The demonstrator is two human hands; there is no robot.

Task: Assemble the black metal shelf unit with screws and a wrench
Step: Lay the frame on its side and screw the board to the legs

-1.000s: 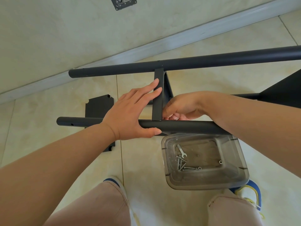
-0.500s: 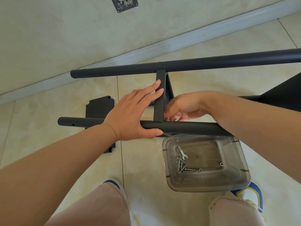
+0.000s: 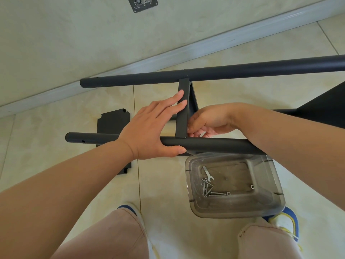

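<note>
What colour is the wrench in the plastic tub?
Silver, bare metal; the wrench shows in the head view, lying in the clear tub.

Right hand [image 3: 211,120]: fingertips tucked behind the black crossbar [image 3: 182,109]; what they pinch, if anything, cannot be told. Far tube [image 3: 224,72] and black panel [image 3: 324,107] cut off at right edge. Loose plate [image 3: 112,122] partly hidden under left forearm.

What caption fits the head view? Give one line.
Left hand braces shelf panel on near tube; right hand works behind it.
</note>
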